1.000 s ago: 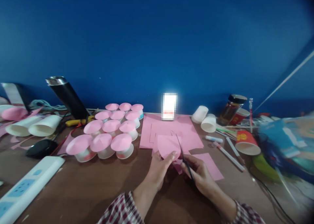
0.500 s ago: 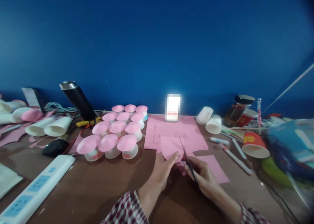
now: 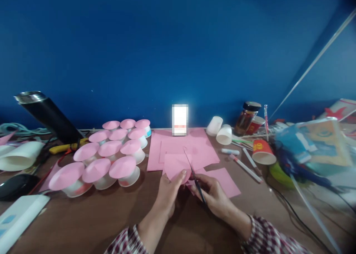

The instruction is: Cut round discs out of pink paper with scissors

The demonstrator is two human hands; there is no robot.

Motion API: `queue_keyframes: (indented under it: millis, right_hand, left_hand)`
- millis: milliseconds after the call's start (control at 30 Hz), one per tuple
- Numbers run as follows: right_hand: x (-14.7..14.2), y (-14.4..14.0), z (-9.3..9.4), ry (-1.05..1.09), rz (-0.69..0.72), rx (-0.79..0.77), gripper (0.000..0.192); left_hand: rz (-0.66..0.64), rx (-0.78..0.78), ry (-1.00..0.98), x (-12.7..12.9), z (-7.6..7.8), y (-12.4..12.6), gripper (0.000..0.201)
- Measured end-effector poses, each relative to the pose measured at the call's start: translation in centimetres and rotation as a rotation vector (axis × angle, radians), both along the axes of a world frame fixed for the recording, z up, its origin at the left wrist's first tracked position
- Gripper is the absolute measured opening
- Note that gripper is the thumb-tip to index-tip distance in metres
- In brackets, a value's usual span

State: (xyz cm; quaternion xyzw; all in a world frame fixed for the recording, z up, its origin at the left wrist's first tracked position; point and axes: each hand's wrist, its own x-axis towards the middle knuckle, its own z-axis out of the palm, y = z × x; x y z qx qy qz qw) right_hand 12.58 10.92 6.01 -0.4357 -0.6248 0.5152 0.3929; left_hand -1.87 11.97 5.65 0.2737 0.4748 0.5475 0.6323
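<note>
Pink paper piece (image 3: 175,164): it is staying between the 2 hands, near the middle of the bench (image 3: 116,217); its far edge is running straight, its near edge curving.
Left hand (image 3: 168,196): it is pinching the piece, thumb lying on top; the fingers beneath are mostly hiding.
Right hand (image 3: 215,196): it is closing around the dark scissors (image 3: 198,187), whose blades are pointing toward the bench's back edge along the piece's right side; how far they are parting, I cannot tell.
Pink sheets (image 3: 207,146): they are lying stacked toward the bench's back edge, beyond the hands, and a small pink sheet (image 3: 226,181) is lying right of them, nearer the right hand.
Pink-topped cups (image 3: 122,167): 12 are standing in 4 rows of 3, left of the sheets, the last row nearing the back edge.
Change: compared with 0.5 s ago, the view is turning right, so the black flask (image 3: 51,116) is showing farther left; both hands are keeping their grips.
Meaning: the cutting is apparently continuing at the same side, with no clear new cut showing.
</note>
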Motion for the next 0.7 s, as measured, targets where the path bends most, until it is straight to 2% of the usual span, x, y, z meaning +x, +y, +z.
queue_keyframes:
  millis: [233,533,700]
  right_hand:
    - [0.0,-0.2,0.1,-0.011,-0.014,-0.002,0.032]
    - [0.0,0.0,-0.1,-0.008,-0.022,-0.018,0.037]
    - [0.2,0.0,-0.3,-0.021,-0.003,-0.015,0.038]
  left_hand:
    - [0.044,-0.037,-0.016,0.1,0.4,0.0,0.044]
    - [0.019,0.022,0.021,0.2,-0.7,0.0,0.036]
    - [0.024,0.004,0.02,0.2,-0.6,0.0,0.033]
